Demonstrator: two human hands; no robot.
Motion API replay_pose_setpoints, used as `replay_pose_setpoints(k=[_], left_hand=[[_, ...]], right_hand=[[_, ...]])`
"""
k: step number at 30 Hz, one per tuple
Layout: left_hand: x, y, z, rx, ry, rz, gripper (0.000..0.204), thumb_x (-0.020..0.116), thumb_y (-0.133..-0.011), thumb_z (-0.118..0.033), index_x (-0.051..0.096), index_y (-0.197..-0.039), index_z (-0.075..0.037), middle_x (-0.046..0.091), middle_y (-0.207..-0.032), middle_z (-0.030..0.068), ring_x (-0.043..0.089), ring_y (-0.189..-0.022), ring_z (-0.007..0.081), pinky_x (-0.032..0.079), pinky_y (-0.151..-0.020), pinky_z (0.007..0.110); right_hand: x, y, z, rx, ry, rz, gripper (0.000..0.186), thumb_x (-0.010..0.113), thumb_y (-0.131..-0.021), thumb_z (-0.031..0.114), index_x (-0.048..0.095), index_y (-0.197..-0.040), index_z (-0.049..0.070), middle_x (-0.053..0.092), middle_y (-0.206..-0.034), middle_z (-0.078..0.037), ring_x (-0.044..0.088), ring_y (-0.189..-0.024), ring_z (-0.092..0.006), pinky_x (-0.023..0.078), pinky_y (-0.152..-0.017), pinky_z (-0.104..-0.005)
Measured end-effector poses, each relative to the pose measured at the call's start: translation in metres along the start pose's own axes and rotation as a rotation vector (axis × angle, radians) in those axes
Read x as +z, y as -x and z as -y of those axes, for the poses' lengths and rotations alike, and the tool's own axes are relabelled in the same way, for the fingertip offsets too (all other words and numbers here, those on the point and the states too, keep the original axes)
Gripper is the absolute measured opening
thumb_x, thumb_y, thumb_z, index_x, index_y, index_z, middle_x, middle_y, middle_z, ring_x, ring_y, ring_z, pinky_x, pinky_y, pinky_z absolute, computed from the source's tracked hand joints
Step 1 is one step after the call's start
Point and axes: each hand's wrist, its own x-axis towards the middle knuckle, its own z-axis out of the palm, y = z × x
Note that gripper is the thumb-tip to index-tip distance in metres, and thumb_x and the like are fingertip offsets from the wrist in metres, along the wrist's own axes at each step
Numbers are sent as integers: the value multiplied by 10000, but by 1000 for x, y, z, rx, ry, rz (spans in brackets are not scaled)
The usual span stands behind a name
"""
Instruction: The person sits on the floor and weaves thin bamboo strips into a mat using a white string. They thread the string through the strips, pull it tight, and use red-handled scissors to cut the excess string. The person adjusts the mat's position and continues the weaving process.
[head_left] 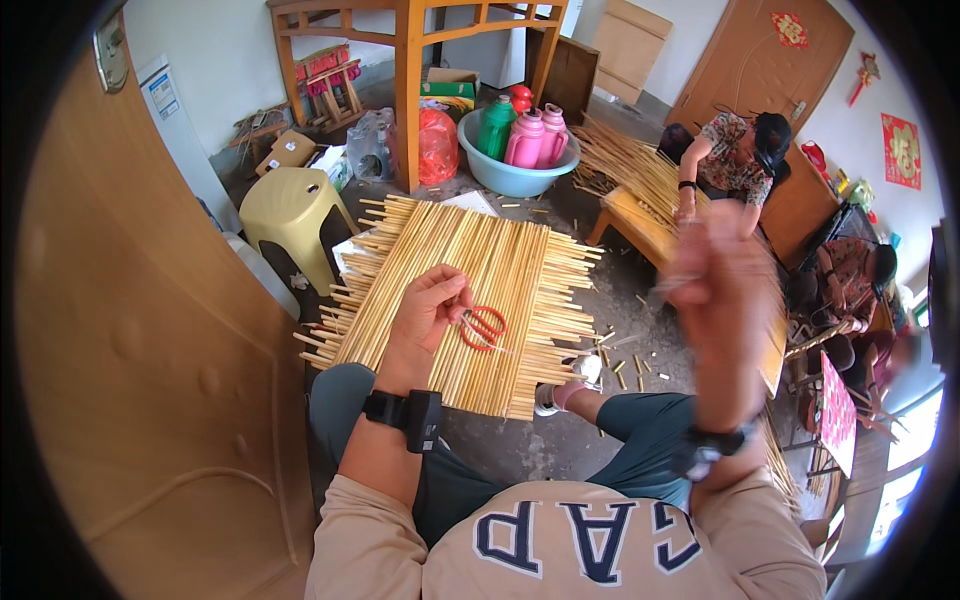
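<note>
A mat of pale yellow reed stalks lies before me with ragged ends on both sides. My left hand is over its middle, fingers pinched on what looks like a thin white strand. Red-handled scissors sit just right of that hand on the mat, partly behind the strand. My right hand is raised at the right and smeared by motion, so its fingers and anything in them are unclear.
Co-workers sit at the right by a wooden bench with loose stalks. A stool, wooden table and basin of flasks stand behind the mat. A wooden door is close at my left; cut pieces litter the floor.
</note>
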Motion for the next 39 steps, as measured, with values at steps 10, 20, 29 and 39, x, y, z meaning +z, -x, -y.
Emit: replay_pose_setpoints(k=[10,20,29,39], left_hand=[[6,-2,5,-52,-164,-50,83,548,-818,-113,556,-775,-42,559,-627,61,431,-461,78,338,-428,170],[-24,9,-30,205,7,-541,39,531,-758,-76,532,-738,-43,502,-550,34,360,-386,64,246,-352,182],[-34,-3,-16,9,-103,-412,68,578,-771,-98,558,-778,-33,536,-573,43,394,-391,60,270,-351,167],[-34,-13,-10,-21,13,-430,67,551,-794,-85,560,-792,-19,566,-624,74,427,-417,76,323,-379,174]], right_hand=[[-31,43,-220,610,444,102,108,566,-805,104,541,-811,-1,557,-651,-43,546,-541,-90,435,-483,-231],[-59,48,-299,783,847,577,149,581,-784,125,601,-836,-13,596,-637,-69,594,-541,-136,461,-458,-257],[-55,34,-363,101,1457,600,277,616,-713,164,546,-957,51,572,-893,-128,546,-882,-291,472,-718,-377],[-43,21,-356,557,1218,569,252,656,-647,170,562,-815,8,580,-695,-116,595,-703,-274,470,-619,-356]])
